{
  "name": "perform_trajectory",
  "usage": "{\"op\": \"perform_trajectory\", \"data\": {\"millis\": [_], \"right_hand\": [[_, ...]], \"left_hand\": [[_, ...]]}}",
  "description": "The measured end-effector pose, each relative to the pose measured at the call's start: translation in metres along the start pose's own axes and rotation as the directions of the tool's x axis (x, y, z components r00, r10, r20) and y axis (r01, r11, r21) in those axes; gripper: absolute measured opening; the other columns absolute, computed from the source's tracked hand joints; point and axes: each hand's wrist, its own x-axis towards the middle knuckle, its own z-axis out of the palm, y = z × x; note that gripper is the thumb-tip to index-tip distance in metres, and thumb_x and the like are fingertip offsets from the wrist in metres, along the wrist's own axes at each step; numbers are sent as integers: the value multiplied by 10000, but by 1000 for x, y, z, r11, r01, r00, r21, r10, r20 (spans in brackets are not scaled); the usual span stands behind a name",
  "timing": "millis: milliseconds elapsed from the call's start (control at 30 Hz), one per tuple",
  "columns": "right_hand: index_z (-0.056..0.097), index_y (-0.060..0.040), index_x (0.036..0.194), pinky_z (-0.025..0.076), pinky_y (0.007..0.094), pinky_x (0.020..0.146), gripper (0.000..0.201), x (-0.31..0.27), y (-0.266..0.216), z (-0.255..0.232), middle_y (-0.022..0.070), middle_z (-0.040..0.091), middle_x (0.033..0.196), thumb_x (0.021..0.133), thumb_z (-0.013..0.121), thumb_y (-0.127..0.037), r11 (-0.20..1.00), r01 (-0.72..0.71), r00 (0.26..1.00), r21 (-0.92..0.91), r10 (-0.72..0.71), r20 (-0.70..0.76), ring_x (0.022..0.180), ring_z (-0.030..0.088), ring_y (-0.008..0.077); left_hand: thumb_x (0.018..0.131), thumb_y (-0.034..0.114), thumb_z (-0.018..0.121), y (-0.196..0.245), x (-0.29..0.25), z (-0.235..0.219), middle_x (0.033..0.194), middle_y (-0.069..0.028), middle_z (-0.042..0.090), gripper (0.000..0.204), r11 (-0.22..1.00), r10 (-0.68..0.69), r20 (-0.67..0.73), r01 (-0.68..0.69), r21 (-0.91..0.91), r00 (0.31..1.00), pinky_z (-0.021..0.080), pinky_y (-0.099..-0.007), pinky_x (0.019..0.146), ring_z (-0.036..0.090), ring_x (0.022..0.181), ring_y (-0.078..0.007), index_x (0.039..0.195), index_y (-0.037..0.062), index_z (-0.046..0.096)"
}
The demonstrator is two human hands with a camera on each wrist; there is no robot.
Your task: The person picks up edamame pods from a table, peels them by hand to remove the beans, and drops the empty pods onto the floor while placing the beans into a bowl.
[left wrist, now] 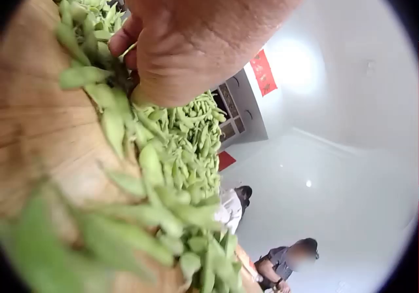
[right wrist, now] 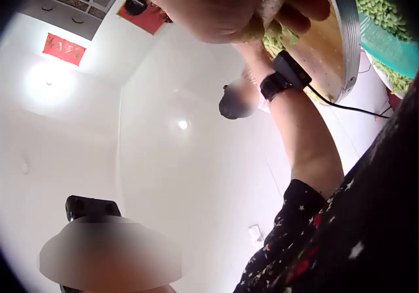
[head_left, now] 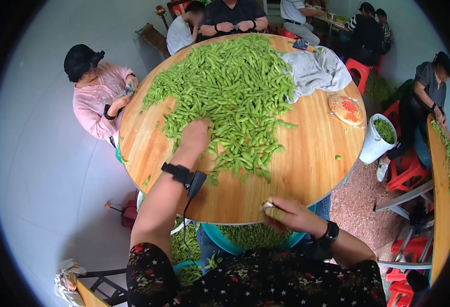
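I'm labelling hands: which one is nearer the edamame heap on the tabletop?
Left. The left hand touches the edamame heap at its near left side; the right hand is apart, at the table's near edge.

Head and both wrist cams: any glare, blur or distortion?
Head: dark vignette, fisheye bowing, with the right-edge table visibly curved. Left wrist: blown-out glare beside a red banner; nearest pods at lower left out of focus. Right wrist: blown-out glare at left, dark vignetted corners, a blurred patch over the head at lower left.
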Motion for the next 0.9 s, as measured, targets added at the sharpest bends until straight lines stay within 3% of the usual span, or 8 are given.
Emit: {"op": "perform_trajectory", "data": {"millis": [200,300,367,400,467,600,667,900], "right_hand": [[515,-61,992,408,243,473,180,19,-12,7,19,554,712,1015,452,-227,999,-33,999,8,33,-5,495,503,86],[522,-52,991,422,238,484,173,29,-10,12,22,566,743,1010,464,-213,994,47,993,102,-35,-113,504,510,89],[536,-48,1009,440,233,492,159,37,-6,11,20,577,772,1006,468,-192,984,116,981,137,-92,-170,540,542,89],[517,-61,1101,437,219,475,167,39,-9,10,20,588,794,1011,451,-185,976,40,990,214,-10,-143,578,571,86],[488,-70,1148,430,211,462,182,45,-12,9,23,590,802,1015,438,-183,949,78,989,305,-35,-144,580,575,84],[404,-102,1279,384,191,423,268,48,-15,15,32,597,834,1024,408,-182,904,91,988,418,-28,-153,551,563,81],[404,-113,1289,368,190,417,275,48,-13,18,35,606,849,1022,413,-180,903,83,987,422,-17,-157,553,561,81],[419,-123,1295,337,184,424,273,34,-19,21,6,581,820,1027,406,-176,896,100,988,434,-39,-147,533,492,57]], "left_hand": [[798,67,638,9,-38,-15,938,-201,625,174,1000,-23,-5,23,-14,1000,493,-461,754,604,853,-402,960,18,599],[824,48,625,32,-51,-29,910,-187,623,142,994,108,-208,-100,50,972,496,-425,717,602,788,-373,957,12,588],[866,28,585,47,-64,-35,890,-143,619,137,927,-23,-172,-43,-372,985,493,-358,690,595,736,-311,1001,15,596],[866,28,585,60,-73,-44,890,-143,619,137,925,-24,-169,-43,-377,985,493,-358,690,595,736,-311,1001,15,596],[878,7,566,90,-95,-60,954,-153,629,233,659,-127,91,152,-736,988,508,-327,760,633,875,-296,1108,11,603],[903,13,547,116,-124,-49,964,-134,637,271,588,-23,21,30,-809,1000,500,-300,773,641,871,-256,1169,5,597],[932,30,520,116,-132,-39,967,-132,647,270,773,78,-146,-152,-617,986,503,-304,802,650,865,-264,1190,4,596],[926,16,501,129,-138,-40,946,-154,649,283,715,35,-185,-154,-682,982,509,-341,803,650,869,-283,1191,-9,597]]}}
